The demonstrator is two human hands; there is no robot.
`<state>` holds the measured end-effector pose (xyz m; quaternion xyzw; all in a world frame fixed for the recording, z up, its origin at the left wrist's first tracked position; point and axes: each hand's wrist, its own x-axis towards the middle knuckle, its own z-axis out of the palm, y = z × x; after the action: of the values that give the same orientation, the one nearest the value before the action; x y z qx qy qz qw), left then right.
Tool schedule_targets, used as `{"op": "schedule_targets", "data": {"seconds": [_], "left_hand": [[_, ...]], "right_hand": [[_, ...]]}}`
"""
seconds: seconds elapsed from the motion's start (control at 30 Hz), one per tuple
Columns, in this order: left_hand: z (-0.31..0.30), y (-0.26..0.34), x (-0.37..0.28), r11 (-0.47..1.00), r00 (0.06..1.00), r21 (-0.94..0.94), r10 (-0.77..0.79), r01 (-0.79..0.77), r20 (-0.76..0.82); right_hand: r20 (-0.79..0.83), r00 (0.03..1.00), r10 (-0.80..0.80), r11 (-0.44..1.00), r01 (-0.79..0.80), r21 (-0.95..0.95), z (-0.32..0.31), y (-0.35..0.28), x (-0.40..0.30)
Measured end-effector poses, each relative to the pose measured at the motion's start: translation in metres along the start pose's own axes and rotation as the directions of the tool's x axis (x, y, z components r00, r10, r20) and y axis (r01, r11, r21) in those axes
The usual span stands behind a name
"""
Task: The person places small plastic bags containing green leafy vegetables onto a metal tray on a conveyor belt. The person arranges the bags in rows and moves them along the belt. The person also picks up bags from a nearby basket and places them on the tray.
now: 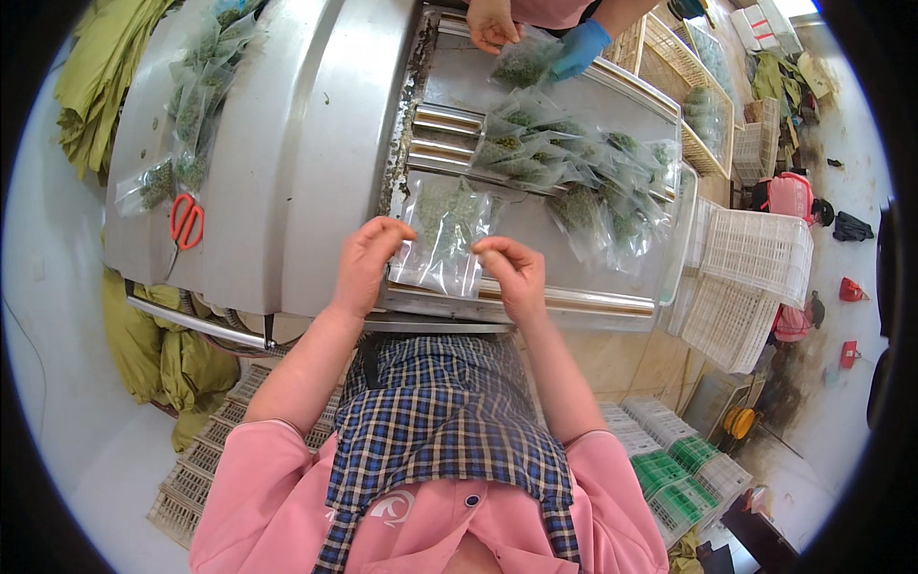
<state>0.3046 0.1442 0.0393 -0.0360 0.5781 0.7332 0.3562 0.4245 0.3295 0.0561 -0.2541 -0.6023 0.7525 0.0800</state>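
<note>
Before me a clear plastic bag (446, 222) with green plant clusters inside lies flat over the near-left part of a metal machine bed (531, 229). My left hand (371, 262) pinches the bag's left edge between thumb and fingertips. At its right edge my right hand (513, 269) has the same kind of pinch. The end of the bag towards me holds no plant matter and reaches over a metal sealing bar (574, 298). Farther right and beyond, a heap of similar filled bags (566, 154) rests on the bed.
Across the machine a co-worker's bare hand (493, 25) and blue-gloved hand (579, 50) hold another filled bag (527, 59). Orange-handled scissors (186, 221) and more filled bags (190, 115) lie on the metal lid (251, 158) at left. White plastic crates (760, 251) stand at right.
</note>
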Motion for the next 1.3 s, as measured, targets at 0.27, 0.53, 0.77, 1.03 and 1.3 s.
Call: {"op": "schedule_targets", "data": {"seconds": [0.27, 0.53, 0.77, 1.03, 1.3], "left_hand": [[-0.005, -0.071, 0.02, 0.436, 0.959, 0.863, 0.224, -0.256, 0.171], [0.001, -0.071, 0.029, 0.417, 0.946, 0.878, 0.305, -0.234, 0.108], [0.001, -0.064, 0.022, 0.254, 0.973, 0.958, 0.216, -0.136, 0.081], [-0.003, -0.059, 0.004, 0.163, 0.998, 0.986, 0.053, -0.045, 0.036], [0.011, -0.072, -0.022, 0.236, 0.892, 0.862, 0.174, -0.449, 0.417]], "right_hand": [[-0.044, 0.998, -0.037, 0.825, 0.005, -0.565, -0.025, 0.091, -0.001], [-0.008, 0.933, -0.36, 0.593, 0.222, -0.774, -0.014, 0.109, 0.004], [0.078, 0.985, -0.151, 0.764, 0.167, -0.623, -0.021, 0.093, 0.015], [-0.201, 0.978, 0.061, 0.928, -0.13, -0.35, -0.04, 0.093, 0.016], [-0.264, 0.964, 0.044, 0.908, -0.149, -0.392, -0.042, 0.096, 0.03]]}}
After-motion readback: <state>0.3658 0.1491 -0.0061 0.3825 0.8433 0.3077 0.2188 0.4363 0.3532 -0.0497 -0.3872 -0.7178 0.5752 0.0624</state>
